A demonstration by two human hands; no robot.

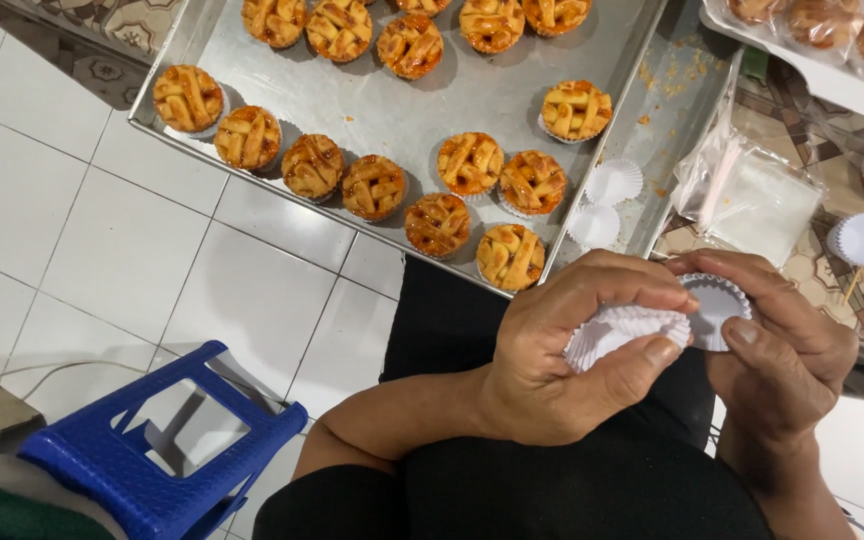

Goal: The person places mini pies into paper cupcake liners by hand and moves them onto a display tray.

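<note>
Below the tray (592, 95), left hand (552, 350) and right hand (782, 350) pinch paper cups (624, 328).

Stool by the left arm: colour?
Blue plastic stool, clearest in the head view.

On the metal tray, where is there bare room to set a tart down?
The tray is bare in its middle, between the top tarts and the lower row, and along its crumbed right edge. The near corner, with the loose paper cups, is crowded.

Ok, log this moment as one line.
left hand: holds stack of white paper cups | right hand: peeling off one paper cup | metal tray: lattice tarts | blue stool on floor
</note>
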